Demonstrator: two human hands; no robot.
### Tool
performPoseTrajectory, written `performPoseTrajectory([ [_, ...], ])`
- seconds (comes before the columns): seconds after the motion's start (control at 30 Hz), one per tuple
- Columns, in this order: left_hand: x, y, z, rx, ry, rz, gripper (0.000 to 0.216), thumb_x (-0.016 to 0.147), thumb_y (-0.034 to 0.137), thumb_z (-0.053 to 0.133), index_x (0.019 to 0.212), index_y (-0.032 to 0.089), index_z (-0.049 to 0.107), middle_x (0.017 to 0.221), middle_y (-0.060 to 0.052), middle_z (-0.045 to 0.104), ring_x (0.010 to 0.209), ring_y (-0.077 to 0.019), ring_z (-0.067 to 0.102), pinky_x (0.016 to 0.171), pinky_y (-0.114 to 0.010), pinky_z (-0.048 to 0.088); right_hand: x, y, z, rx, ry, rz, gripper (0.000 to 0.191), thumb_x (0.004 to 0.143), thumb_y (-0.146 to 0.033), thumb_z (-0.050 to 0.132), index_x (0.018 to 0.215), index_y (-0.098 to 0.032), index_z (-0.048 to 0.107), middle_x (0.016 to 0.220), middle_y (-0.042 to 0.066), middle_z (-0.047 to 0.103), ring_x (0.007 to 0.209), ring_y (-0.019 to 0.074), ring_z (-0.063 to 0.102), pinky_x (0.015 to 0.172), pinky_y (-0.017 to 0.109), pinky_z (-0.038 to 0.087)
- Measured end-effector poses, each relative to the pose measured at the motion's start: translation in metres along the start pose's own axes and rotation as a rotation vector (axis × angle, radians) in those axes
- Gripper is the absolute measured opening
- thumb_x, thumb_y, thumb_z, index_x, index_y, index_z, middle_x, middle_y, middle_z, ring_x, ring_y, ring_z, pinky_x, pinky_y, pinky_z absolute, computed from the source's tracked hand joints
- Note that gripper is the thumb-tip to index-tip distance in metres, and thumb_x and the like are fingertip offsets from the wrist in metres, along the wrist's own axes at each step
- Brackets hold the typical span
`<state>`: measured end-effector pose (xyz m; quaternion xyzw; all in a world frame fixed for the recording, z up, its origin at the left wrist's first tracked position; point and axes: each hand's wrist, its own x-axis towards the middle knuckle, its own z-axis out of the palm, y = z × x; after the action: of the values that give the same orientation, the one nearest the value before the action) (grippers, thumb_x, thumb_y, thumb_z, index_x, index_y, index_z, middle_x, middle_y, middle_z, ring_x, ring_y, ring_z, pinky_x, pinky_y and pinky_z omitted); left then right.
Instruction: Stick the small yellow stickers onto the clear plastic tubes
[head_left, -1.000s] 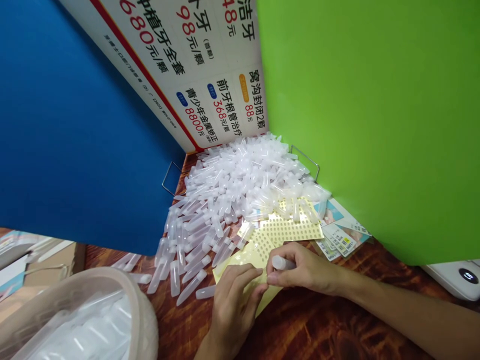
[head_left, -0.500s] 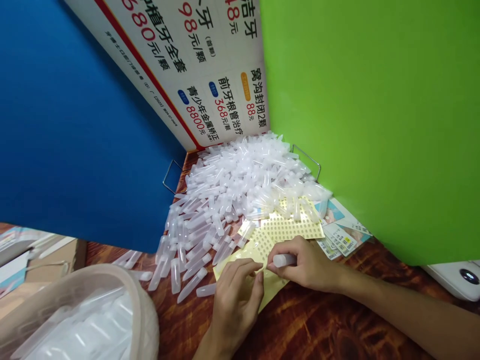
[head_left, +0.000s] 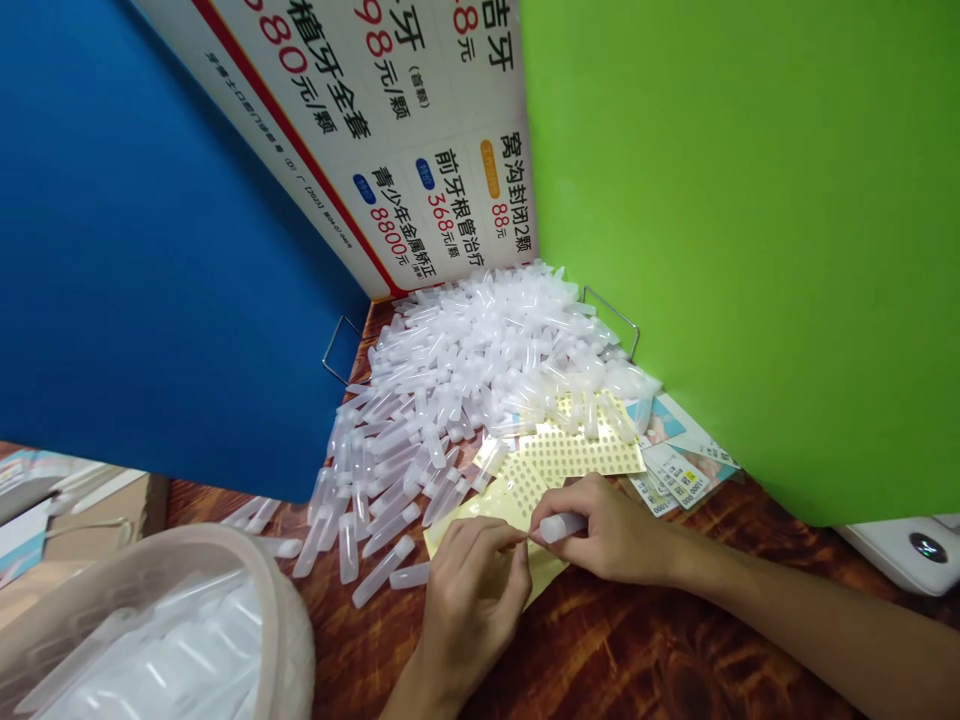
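Blue and green partition boards (head_left: pixel 750 250) close in a corner of the wooden table (head_left: pixel 637 650), with a printed price poster (head_left: pixel 420 150) leaning between them; against this corner lies a large heap of translucent plastic tubes (head_left: pixel 480 360), which spills forward toward the person. The right hand (head_left: pixel 611 530) is closed around one small tube (head_left: pixel 561 525), held almost level just above the yellow sticker sheet (head_left: pixel 517 495); the left hand (head_left: pixel 469 590) has its fingertips pinched together close to the tube's end, touching or nearly touching it, and whether a sticker is between them cannot be told. More dotted yellow sheets (head_left: pixel 577 450) lie partly under the heap, near some printed cards (head_left: pixel 679 480). At the lower left stands a round container (head_left: pixel 247 590) lined with plastic, holding tubes already; judging from this, a part is finished, but the heap on the table is much bigger, so most of the work seems left.
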<state>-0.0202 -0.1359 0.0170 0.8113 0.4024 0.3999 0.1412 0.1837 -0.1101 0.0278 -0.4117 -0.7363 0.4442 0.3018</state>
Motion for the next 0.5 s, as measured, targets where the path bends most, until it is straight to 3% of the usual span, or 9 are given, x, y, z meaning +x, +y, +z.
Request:
performPoseTrajectory([
  [0.37, -0.0001, 0.0014, -0.0005, -0.014, 0.039, -0.022, 0.012, 0.089, 0.008, 0.061, 0.090, 0.020, 0.060, 0.080, -0.001, 0.066, 0.075, -0.0151, 0.061, 0.071, -0.028, 0.047, 0.0000, -0.0011, -0.0017, -0.014, -0.008, 0.003, 0.019, 0.082, -0.013, 0.062, 0.090, -0.021, 0.078, 0.076, -0.001, 0.075, 0.068, 0.0139, 0.066, 0.063, 0.022, 0.044],
  [0.5, 0.0019, 0.0078, -0.0046, -0.147, 0.031, -0.120, 0.011, 0.091, 0.010, 0.058, 0.088, 0.021, 0.061, 0.079, 0.000, 0.065, 0.073, -0.0138, 0.062, 0.068, -0.025, 0.048, -0.0004, 0.0001, -0.0016, -0.027, -0.008, 0.016, 0.018, 0.083, -0.015, 0.063, 0.091, -0.021, 0.078, 0.082, 0.000, 0.077, 0.074, 0.0154, 0.069, 0.065, 0.022, 0.045],
])
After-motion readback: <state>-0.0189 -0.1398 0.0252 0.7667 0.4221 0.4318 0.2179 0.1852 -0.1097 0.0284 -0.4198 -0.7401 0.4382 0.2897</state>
